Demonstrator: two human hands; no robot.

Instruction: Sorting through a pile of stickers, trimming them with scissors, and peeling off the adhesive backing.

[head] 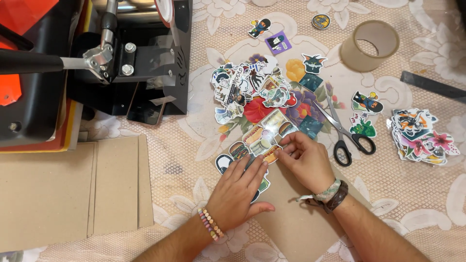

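- Left hand (pixel 238 191) open, flat, palm down, pressing stickers onto brown card (pixel 296 218).
- Right hand (pixel 306 157) pinching edge of food-sticker sheet (pixel 262 138) at fingertips.
- Sheet just ahead of both hands, long axis diagonal, far end up-right; right hand nearer.
- Scissors (pixel 342 131) just right of right hand on counter (pixel 194 126).

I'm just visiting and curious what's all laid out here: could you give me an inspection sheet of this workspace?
Surface: table under a floral lace cloth.
Job's things: brown cardboard sheet under both hands; food stickers at the fingertips.
Clutter: loose sticker pile; second sticker stack; scissors, closed; tape roll; stacked cardboard sheets; dark ruler-like strip.
Fingers: left hand pressed flat on stickers; right hand pinching a sticker edge.
Cables: nothing seen.
Surroundings: black press machine with a handle, upper left.
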